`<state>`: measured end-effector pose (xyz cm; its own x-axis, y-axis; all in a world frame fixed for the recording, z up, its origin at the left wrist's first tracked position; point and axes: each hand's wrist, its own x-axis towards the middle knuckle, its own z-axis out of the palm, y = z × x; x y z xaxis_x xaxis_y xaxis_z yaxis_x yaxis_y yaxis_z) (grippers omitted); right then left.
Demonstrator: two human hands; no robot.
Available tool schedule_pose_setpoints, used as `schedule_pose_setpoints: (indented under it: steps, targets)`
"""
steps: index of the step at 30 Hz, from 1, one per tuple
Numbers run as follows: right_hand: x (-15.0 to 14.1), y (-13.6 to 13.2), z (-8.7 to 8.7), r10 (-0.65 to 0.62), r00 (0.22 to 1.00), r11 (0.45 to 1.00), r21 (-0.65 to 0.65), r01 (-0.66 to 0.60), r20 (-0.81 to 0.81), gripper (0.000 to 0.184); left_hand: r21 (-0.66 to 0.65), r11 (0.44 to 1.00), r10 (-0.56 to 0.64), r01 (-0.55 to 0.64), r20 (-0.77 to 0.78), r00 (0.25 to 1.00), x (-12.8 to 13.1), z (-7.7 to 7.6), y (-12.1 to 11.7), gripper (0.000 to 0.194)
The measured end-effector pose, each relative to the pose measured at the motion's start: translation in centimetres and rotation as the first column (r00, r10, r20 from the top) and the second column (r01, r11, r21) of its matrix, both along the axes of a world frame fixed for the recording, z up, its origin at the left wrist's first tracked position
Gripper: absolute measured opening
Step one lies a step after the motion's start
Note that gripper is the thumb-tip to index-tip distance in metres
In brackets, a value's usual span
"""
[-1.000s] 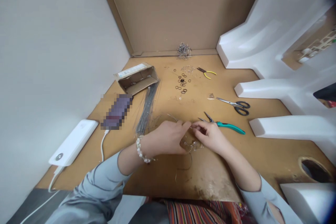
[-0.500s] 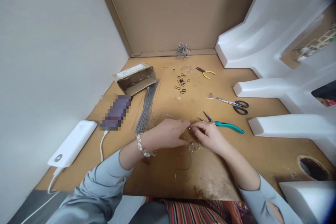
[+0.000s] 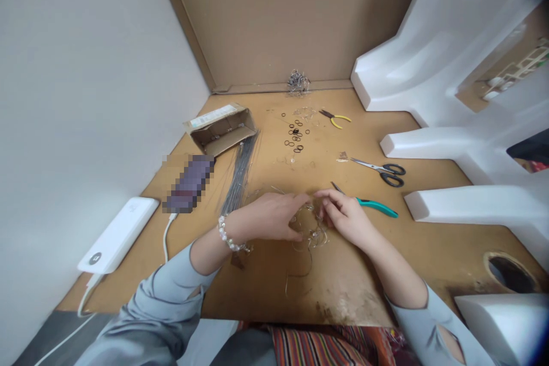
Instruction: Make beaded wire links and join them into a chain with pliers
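Between my hands lies a loop of thin wire with small clear beads (image 3: 315, 234), its loose ends curling toward the front. My left hand (image 3: 274, 217), with a beaded bracelet (image 3: 227, 234) at the wrist, reaches in from the left. Its thumb and fingers are apart, and its fingertips come close to the loop. On the other side, my right hand (image 3: 345, 217) has curled fingers pinched at the loop's right edge, on what looks like thin wire. The fingertips partly hide it. Green-handled pliers (image 3: 377, 207) lie behind my right hand, their jaws mostly covered.
Scissors (image 3: 388, 171) and yellow-handled pliers (image 3: 337, 119) lie to the right. Several black rings (image 3: 295, 138) sit mid-table. Grey wires (image 3: 238, 180), an opened carton (image 3: 223, 137), a phone (image 3: 191, 183) and a white power bank (image 3: 120, 234) occupy the left. White foam blocks (image 3: 450, 204) border the right.
My hands have drawn slightly apart. The left fingers have spread and shifted left, uncovering the beaded wire loop; my right hand has moved a little right, covering more of the green pliers.
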<state>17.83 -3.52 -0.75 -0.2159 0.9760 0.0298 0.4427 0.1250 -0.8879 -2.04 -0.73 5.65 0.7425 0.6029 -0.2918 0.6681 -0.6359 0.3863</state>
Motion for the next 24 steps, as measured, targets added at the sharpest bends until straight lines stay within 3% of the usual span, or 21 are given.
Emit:
schedule_pose_setpoints:
  steps: [7,15,24]
  targets:
    - [0.2,0.2,-0.06,-0.119,0.986,0.993,0.041,0.115,0.118,0.023,0.014,1.0,-0.019,0.019,-0.008,1.0,-1.04,0.68,0.58,0.052]
    - [-0.01,0.11,0.07,-0.111,0.987,0.993,0.05,0.106,0.116,0.023,0.035,0.999,0.032,-0.031,-0.033,0.999,-0.7,0.88,0.76,0.017]
    - [0.05,0.03,-0.11,-0.098,0.988,0.995,0.043,0.093,0.121,0.023,0.031,0.999,-0.006,0.007,-0.055,0.998,-0.51,0.86,0.59,0.009]
